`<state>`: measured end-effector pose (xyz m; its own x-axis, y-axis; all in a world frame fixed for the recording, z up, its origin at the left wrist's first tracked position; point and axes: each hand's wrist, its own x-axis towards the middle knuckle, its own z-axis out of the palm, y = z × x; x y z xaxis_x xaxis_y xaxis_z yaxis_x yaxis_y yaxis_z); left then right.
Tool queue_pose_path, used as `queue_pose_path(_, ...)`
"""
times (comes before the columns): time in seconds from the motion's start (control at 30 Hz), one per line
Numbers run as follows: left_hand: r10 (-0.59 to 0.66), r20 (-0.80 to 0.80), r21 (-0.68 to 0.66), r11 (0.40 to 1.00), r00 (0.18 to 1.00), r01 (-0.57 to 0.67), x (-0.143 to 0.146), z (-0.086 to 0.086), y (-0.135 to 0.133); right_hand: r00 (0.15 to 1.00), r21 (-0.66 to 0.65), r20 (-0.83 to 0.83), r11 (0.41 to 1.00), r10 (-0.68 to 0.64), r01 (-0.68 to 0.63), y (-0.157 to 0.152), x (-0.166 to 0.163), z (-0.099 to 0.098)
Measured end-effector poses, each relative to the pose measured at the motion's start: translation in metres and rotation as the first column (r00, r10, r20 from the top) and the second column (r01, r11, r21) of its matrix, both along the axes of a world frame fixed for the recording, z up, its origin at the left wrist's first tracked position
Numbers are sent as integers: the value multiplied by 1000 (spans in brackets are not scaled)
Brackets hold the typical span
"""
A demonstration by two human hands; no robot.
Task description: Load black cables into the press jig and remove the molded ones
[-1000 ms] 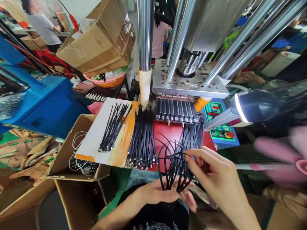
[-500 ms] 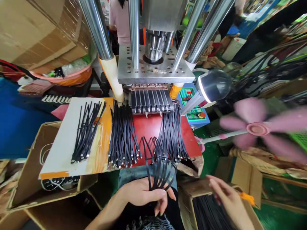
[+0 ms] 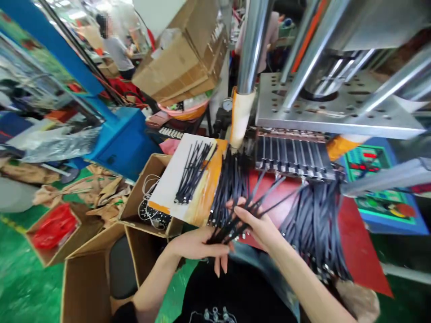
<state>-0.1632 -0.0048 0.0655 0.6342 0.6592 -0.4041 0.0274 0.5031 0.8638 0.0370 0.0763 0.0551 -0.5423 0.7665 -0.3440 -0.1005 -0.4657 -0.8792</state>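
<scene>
My left hand (image 3: 198, 246) is closed on the lower ends of a bundle of black cable pieces (image 3: 249, 211) just in front of the red work surface (image 3: 357, 242). My right hand (image 3: 256, 224) is also closed on that bundle, a little higher, with its fingers over the strands. More black cable pieces lie in a middle pile (image 3: 229, 188), a small pile (image 3: 193, 172) on a white and orange board (image 3: 171, 179), and a large pile (image 3: 319, 224) at the right. The mould block (image 3: 292, 154) of the press holds a row of black pieces.
Steel columns (image 3: 252, 45) and a drilled plate (image 3: 336, 107) of the press stand behind. Open cardboard boxes (image 3: 101, 264) sit at my lower left, one with white wires (image 3: 148, 197). A blue machine (image 3: 124, 139), a control panel (image 3: 373, 175) and a person (image 3: 116, 47) far back.
My right hand came back from the box at the lower right and closed on the bundle held by my left hand. The camera swung left; the pink fan is out of view.
</scene>
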Motion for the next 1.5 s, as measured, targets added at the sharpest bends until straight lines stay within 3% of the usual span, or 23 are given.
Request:
queue_pose_path(0.03,156,-54,21,988,986,-155,-11,3,-4,998,81,17,995,61,-62,22,-21,4)
queue_pose_path(0.1,432,-135,87,901,892,-424,-29,5,-9,987,205,67,966,149,-160,63,-66,10)
queue_pose_path(0.17,673,-174,171,740,719,-651,-41,1,-9,977,263,122,944,173,-200,98,-107,13)
queue_pose_path(0.23,844,-186,251,536,504,-806,-48,-6,-10,967,300,210,931,147,-207,120,-129,12)
queue_pose_path(0.3,917,-203,325,393,343,-860,-49,-11,-17,944,350,319,916,81,-197,124,-120,7)
queue_pose_path(0.4,939,-280,513,323,200,-795,-42,-11,-35,890,427,455,884,-31,-188,99,-43,-5)
queue_pose_path(0.43,936,-311,591,325,163,-739,-37,-8,-39,851,452,519,871,-81,-193,84,-7,-10)
queue_pose_path(0.5,914,-375,704,388,153,-595,-24,0,-36,592,512,751,824,-293,-242,54,68,-20)
queue_pose_path(0.57,855,-459,737,518,241,-435,-9,5,-15,245,495,864,829,-440,-261,28,129,-30)
queue_pose_path(0.6,799,-525,725,600,292,-338,-1,6,2,95,459,888,846,-451,-272,19,150,-35)
queue_pose_path(0.63,731,-605,698,678,316,-232,7,5,21,-16,429,893,861,-450,-273,11,164,-40)
queue_pose_path(0.7,591,-761,604,796,268,-41,20,-2,59,-107,389,896,879,-430,-276,4,176,-48)
queue_pose_path(0.77,532,-809,557,830,250,37,28,-10,89,-76,404,896,874,-438,-270,3,176,-52)
queue_pose_path(0.83,521,-804,557,829,287,54,28,-15,106,-11,433,895,873,-447,-224,5,174,-51)
queue_pose_path(0.93,515,-780,567,822,356,53,19,-12,112,70,492,870,866,-487,-89,4,178,-41)
queue_pose_path(1.03,530,-747,587,810,401,22,12,-1,108,93,566,818,823,-568,51,-3,181,-29)
queue_pose_path(1.07,534,-720,591,807,442,-12,10,4,105,87,578,807,812,-584,78,-6,180,-25)
queue_pose_path(1.13,509,-615,548,825,603,-138,10,13,100,60,607,789,790,-612,84,-10,179,-19)
queue_pose_path(1.23,410,-367,303,901,835,-310,20,23,89,12,660,750,750,-661,43,-12,177,-11)
queue_pose_path(1.33,304,-246,95,953,921,-289,46,20,76,38,690,720,720,-693,65,-17,174,0)
queue_pose_path(1.4,261,-173,29,965,950,-260,72,14,69,235,689,687,719,-687,90,-26,164,9)
queue_pose_path(1.5,323,-46,-49,944,945,-325,111,5,63,677,657,537,753,-503,39,-43,136,22)
